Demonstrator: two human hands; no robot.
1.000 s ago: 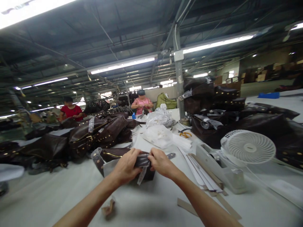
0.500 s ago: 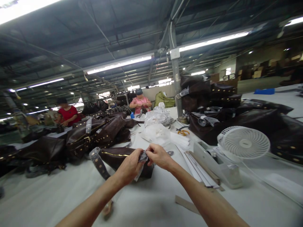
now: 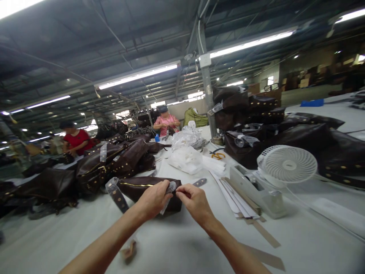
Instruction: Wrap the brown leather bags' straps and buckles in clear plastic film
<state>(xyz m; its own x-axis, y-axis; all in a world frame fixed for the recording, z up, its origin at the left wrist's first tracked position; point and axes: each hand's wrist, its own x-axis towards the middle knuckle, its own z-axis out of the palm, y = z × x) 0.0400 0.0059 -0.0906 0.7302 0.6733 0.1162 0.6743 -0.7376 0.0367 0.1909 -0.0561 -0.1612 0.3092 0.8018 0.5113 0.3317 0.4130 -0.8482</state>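
In front of me on the white table lies a dark brown leather bag with a gold zipper along its top. My left hand is closed over the bag's right part, gripping a plastic-wrapped piece that looks like part of a strap. Beside the bag's right end, my right hand is closed in a pinch; whatever lies between its fingertips is too small to make out. A studded strap in clear plastic curves off the bag's left end. Beyond my right fingertips rests a strap tip.
More brown bags are heaped at left, others at right. A white fan stands beside a tape dispenser and card strips. Behind are crumpled plastic, orange-handled scissors and two co-workers across the table.
My right hand has drawn a little away from the left, and its fingers have turned. The left hand keeps its grip, with more of the plastic-wrapped piece showing. The view has shifted slightly.
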